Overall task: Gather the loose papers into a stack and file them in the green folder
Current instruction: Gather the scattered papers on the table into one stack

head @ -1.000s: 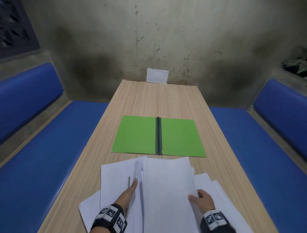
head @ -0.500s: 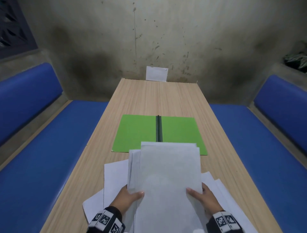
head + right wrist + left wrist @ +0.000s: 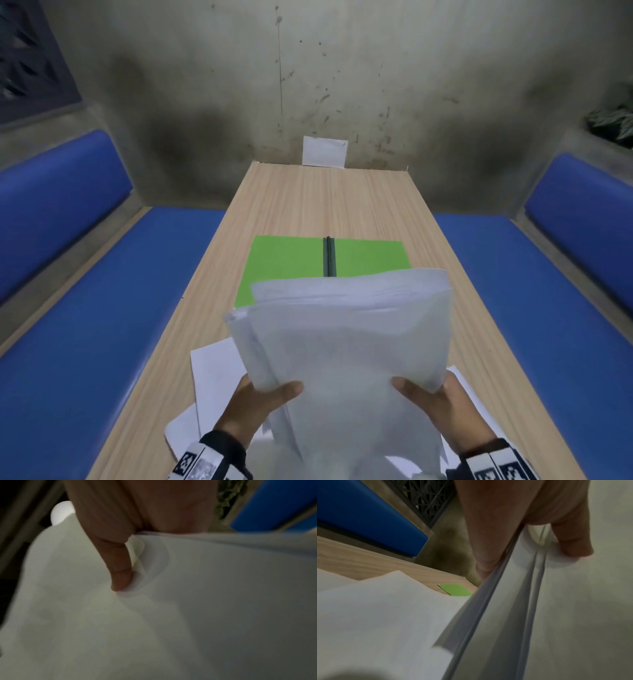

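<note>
Holding the stack of papers (image 3: 346, 346) off the table (image 3: 329, 202) with both hands, I note the left hand (image 3: 255, 406) pinching its near left edge, thumb on top, and the right hand (image 3: 442, 407) pinching the near right edge the same way; wrist views show each thumb pressed onto the sheets with fingers hidden under them. Stack's long axis runs away from me, far end tipped up and fanned, sheets not yet squared. Green folder (image 3: 284, 263) lies open flat on the table straight ahead, beyond the stack, its dark spine (image 3: 329, 257) running the same way as the stack's long axis and roughly on my midline, so neither hand is clearly nearer. Several loose sheets (image 3: 215, 373) lie on the table under and beside my hands, unfiled. My judgement: more gathering and squaring is needed before going forward onto one leaf of the folder
</note>
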The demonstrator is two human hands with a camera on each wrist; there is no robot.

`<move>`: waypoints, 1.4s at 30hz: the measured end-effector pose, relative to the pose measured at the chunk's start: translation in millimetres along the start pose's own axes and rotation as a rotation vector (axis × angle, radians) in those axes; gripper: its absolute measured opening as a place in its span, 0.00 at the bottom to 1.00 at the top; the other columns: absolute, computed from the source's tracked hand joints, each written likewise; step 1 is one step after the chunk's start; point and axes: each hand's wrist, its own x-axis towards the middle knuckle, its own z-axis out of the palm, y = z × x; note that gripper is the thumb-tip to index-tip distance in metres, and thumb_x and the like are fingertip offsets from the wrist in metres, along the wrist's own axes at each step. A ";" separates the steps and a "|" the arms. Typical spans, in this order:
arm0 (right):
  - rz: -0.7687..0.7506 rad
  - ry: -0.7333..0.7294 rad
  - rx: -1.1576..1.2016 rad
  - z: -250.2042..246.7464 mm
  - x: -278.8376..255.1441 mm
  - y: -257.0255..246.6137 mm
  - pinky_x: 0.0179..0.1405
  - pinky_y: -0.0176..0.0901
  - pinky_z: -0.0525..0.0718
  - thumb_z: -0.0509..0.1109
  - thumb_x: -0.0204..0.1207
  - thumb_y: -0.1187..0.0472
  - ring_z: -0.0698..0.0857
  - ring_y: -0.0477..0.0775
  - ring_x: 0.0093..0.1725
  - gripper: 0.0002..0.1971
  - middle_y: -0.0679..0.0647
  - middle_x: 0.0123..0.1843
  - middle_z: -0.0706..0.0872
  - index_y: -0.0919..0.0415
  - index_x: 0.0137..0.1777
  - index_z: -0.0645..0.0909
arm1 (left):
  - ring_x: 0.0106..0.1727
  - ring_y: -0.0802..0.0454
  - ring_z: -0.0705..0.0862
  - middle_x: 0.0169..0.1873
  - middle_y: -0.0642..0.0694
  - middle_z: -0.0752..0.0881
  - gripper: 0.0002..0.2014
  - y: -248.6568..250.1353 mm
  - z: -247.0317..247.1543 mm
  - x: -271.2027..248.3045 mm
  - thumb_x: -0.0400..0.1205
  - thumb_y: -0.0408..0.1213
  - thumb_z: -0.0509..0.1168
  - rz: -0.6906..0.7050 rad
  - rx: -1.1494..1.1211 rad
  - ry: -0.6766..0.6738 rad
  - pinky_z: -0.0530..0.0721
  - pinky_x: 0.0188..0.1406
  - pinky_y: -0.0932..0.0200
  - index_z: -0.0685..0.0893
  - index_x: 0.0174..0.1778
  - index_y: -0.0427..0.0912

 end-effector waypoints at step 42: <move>-0.231 0.307 0.219 32.5 -2.2 -38.8 0.39 0.43 0.75 0.71 0.75 0.67 0.80 0.54 0.36 0.13 0.48 0.28 0.86 0.65 0.28 0.86 | 0.31 0.65 0.77 0.25 0.61 0.82 0.08 61.0 30.4 -15.9 0.70 0.41 0.72 0.482 -0.095 0.511 0.76 0.40 0.68 0.80 0.28 0.47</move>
